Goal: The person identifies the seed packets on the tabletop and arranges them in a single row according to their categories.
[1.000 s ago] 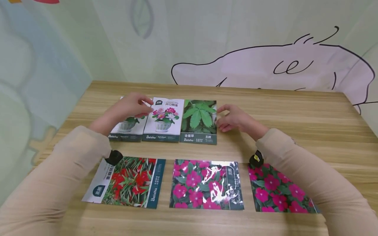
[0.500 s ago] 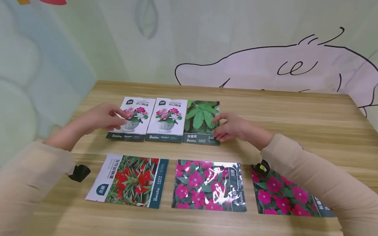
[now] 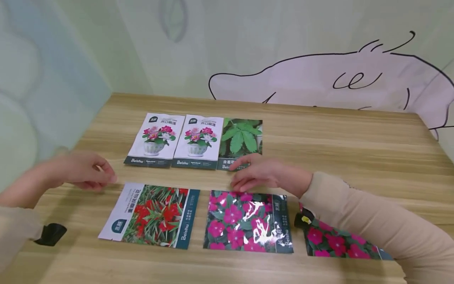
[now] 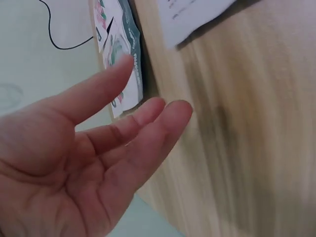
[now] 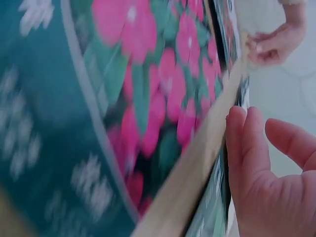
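My left hand (image 3: 85, 171) hovers above the table at the left, beside the red-flower seed packet (image 3: 157, 215). In the left wrist view its thumb and fingers stand apart, with nothing held. My right hand (image 3: 260, 173) is over the gap between the rows, covering part of the green-leaf seed packet (image 3: 241, 138) and close to the upper edge of the middle pink-flower seed packet (image 3: 241, 225). Its fingers look loosely extended and hold nothing; whether they touch a packet cannot be told. Two white potted-flower seed packets (image 3: 154, 138) lie side by side at the back left.
Another pink-flower seed packet (image 3: 333, 240) lies at the front right, partly under my right forearm. All packets lie flat in two rows on the wooden table (image 3: 340, 150). A wall (image 3: 142, 47) with cartoon drawings borders the table's back and left.
My left hand has moved off the white packets, toward the front left. My right hand has moved from the green-leaf packet's right edge toward its lower edge, leftward and nearer. The packets stay in place.
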Action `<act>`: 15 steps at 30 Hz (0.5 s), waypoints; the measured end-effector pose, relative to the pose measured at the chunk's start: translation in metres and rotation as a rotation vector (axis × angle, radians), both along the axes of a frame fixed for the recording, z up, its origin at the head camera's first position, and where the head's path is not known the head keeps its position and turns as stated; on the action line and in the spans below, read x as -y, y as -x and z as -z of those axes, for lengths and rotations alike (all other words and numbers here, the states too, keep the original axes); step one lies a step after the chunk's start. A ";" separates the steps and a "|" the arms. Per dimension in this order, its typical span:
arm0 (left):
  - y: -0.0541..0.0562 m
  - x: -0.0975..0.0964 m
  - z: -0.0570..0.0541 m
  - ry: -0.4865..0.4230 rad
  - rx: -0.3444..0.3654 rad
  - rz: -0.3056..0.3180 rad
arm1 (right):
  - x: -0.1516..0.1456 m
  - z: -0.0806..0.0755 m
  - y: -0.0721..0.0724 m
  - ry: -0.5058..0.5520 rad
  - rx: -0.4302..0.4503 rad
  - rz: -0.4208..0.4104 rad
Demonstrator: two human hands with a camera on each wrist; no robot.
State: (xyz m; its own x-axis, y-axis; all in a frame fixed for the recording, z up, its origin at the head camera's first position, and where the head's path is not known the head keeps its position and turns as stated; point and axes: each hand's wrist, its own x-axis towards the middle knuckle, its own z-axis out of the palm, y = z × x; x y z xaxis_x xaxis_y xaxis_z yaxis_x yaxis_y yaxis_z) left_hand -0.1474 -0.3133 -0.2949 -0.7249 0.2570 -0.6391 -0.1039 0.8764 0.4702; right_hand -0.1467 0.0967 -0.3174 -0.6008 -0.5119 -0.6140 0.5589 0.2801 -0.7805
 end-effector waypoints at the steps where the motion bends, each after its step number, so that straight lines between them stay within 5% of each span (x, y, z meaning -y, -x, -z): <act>1: -0.003 0.002 0.001 0.007 -0.001 0.008 | 0.004 0.001 -0.003 0.021 0.020 -0.001; 7: -0.015 0.010 0.013 -0.011 -0.035 -0.001 | 0.028 0.004 -0.018 0.079 0.117 -0.019; 15: -0.016 0.004 0.019 -0.149 0.053 -0.097 | 0.051 0.011 -0.027 0.073 0.130 0.018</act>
State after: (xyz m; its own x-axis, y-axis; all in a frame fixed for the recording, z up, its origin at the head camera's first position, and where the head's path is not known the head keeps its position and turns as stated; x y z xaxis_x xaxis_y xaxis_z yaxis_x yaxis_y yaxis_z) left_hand -0.1311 -0.3169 -0.3143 -0.7173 0.2824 -0.6369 -0.2123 0.7822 0.5858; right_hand -0.1197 0.0455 -0.3284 -0.5284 -0.5476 -0.6488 0.6610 0.2143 -0.7192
